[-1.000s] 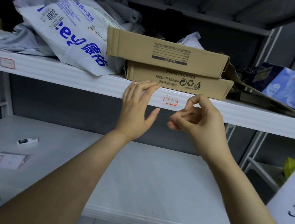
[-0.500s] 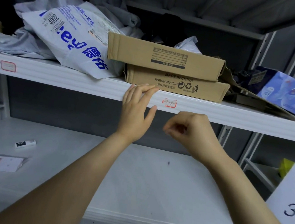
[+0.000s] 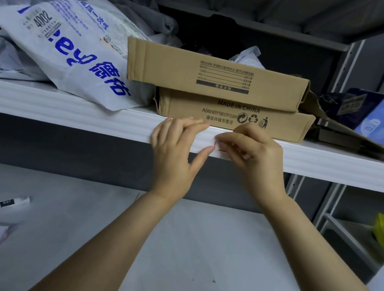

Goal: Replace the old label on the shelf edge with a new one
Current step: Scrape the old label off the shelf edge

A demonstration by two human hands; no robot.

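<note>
Shelf edge (image 3: pixel 92 118), white, upper tier; two hands at its label.
Left hand (image 3: pixel 173 152): fingers straight and relaxed, laid over the edge just left of the label. Right hand (image 3: pixel 257 158): fingers curled, pinching the label's left end. Label (image 3: pixel 218 148): red-bordered, flat on the edge's front face, facing outward; lower border ran along the shelf; mostly hidden under the fingers.

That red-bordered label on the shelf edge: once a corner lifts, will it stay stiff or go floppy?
Probably thin and floppy: the label lies flat against the shelf edge, only a red corner showing beside the right hand. Likely near weightless, so it may curl or cling once freed. Tearing is possible; its material cannot be told.
</note>
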